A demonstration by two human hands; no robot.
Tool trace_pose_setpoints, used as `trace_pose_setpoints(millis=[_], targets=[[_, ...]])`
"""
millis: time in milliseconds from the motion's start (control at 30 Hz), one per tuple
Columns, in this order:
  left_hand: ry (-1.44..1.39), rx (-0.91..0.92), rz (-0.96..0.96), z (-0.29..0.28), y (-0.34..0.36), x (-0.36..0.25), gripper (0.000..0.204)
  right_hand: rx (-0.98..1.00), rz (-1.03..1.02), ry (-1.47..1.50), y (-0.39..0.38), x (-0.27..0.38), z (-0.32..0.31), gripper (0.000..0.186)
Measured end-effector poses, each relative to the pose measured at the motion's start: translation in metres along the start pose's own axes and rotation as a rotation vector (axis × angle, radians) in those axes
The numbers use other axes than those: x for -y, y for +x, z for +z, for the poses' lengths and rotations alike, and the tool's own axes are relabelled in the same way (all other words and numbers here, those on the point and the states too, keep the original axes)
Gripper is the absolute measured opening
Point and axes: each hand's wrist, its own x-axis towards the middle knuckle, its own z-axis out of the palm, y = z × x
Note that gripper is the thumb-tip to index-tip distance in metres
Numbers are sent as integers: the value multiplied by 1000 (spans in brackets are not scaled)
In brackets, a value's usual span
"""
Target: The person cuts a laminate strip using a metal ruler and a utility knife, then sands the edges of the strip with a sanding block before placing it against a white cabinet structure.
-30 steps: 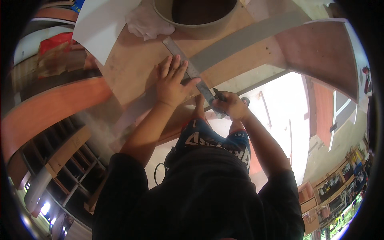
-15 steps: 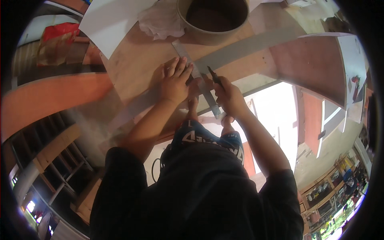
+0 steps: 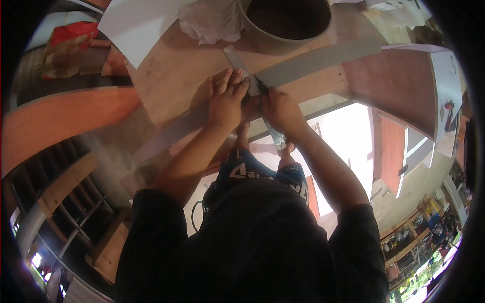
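A flat metal straightedge [image 3: 235, 59] lies slantwise across a long grey strip [image 3: 316, 59] on the wooden board [image 3: 169, 76]. My left hand [image 3: 225, 104] presses it down, fingers stretched out and slightly spread along its left side. In my closed right hand [image 3: 284, 112] is a dark utility knife [image 3: 261, 86]. Its front end is at the right edge of the straightedge, close to my left fingertips. My hands nearly meet, so the middle of the straightedge is partly covered. The knife's blade tip is too small to make out.
Beyond the straightedge stands a large round pot-like container [image 3: 275, 46], with a crumpled white cloth [image 3: 209, 22] beside it. A white sheet [image 3: 139, 30] lies at the far left. To the right is a wooden panel box [image 3: 394, 81]; an orange-brown board [image 3: 70, 113] lies left.
My right hand has moved left and brought the knife from beside the straightedge up to its edge. My left hand stays on the straightedge. The whole view has shifted slightly.
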Motion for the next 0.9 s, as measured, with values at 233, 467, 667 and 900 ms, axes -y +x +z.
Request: trace_pose_setpoints(millis=[233,467,667,900], targets=[[4,23,-12,3,-3,2,49,-4,-17,8,4,-4,1,28],[20,34,-28,5,-3,1,50,26,-14,-2,5,-3,-2,29],[30,52,-30,4,-4,1,51,-4,-5,16,2,-2,3,22],[17,54,-27,3,-4,1,50,-25,14,65,2,2,5,18]])
